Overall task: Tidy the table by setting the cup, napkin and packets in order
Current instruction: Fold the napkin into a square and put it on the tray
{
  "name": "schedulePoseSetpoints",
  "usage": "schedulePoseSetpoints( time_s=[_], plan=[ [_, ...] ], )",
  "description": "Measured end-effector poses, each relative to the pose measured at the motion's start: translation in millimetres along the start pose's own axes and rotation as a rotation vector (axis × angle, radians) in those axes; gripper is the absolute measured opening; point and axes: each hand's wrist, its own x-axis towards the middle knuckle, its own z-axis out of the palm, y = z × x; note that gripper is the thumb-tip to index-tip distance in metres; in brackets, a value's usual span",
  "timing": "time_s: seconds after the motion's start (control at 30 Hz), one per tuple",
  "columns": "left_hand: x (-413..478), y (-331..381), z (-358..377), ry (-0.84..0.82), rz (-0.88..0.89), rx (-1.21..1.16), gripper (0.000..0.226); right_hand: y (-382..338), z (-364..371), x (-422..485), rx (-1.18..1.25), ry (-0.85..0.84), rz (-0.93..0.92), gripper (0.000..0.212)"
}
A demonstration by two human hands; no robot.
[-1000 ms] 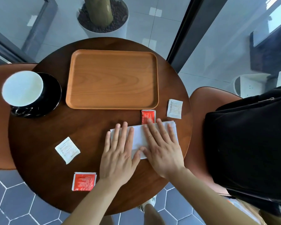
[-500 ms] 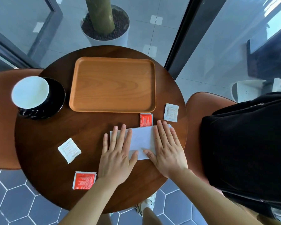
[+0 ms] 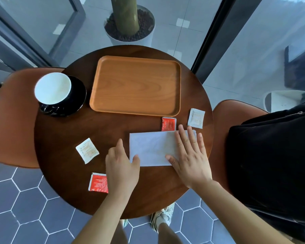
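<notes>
**Two hands at the napkin**

The white napkin [image 3: 151, 148] lies flat by the near right edge of the table [image 3: 63, 138]. The right hand [image 3: 190, 159] presses on its right end, fingers straight and spread. The left hand [image 3: 121, 171] sits at its near left corner with the thumb on the paper and the fingers loosely bent. I cannot tell whether they grip it.

A red packet [image 3: 168, 124] lies just beside the napkin's far edge, below the tray [image 3: 136, 85], with a white packet [image 3: 196, 118] to its right. A second white packet [image 3: 87, 150] and a second red packet [image 3: 98, 182] lie left of the left hand. The cup [image 3: 52, 90] stands on a black saucer [image 3: 77, 101] at the left edge.
</notes>
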Motion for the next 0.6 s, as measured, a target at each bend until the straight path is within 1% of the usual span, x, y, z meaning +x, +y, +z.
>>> schedulePoseSetpoints(
  time_s=[0.07, 0.1, 0.17, 0.23, 0.37, 0.43, 0.5, 0.6],
  plan=[
    [2.6, 3.2, -3.1, -0.016, -0.038, -0.044, 0.072, -16.9, -5.5, -1.1, 0.167, 0.103, -0.058, 0.067],
    [3.4, 4.7, -4.0, -0.026, -0.061, -0.071, 0.071, -28.2, -7.6, -0.6, 0.304, 0.143, -0.062, 0.063],
    [3.7, 5.8, -4.5, -0.049, -0.112, -0.140, 0.068, -52.4, -12.3, 4.4, 0.614, 0.174, -0.012, 0.058],
    [3.7, 4.4, -4.1, -0.073, -0.151, -0.210, 0.065, -73.6, -16.7, 13.8, 0.831, 0.171, 0.045, 0.056],
    [6.7, 0.9, -3.1, -0.075, -0.224, -0.339, 0.057, -97.0, -14.6, 32.4, 1.004, 0.143, 0.115, 0.056],
    [8.9, -0.7, -2.7, -0.070, -0.263, -0.408, 0.057, -98.0, -8.1, 35.3, 1.090, 0.093, 0.210, 0.059],
    [9.6, -0.6, -3.0, -0.072, -0.289, -0.479, 0.058, -94.6, -1.7, 35.0, 1.149, 0.077, 0.287, 0.064],
    [10.7, -2.4, -1.5, -0.082, -0.306, -0.526, 0.058, -91.1, 1.1, 35.1, 1.246, 0.075, 0.338, 0.064]
  ],
)
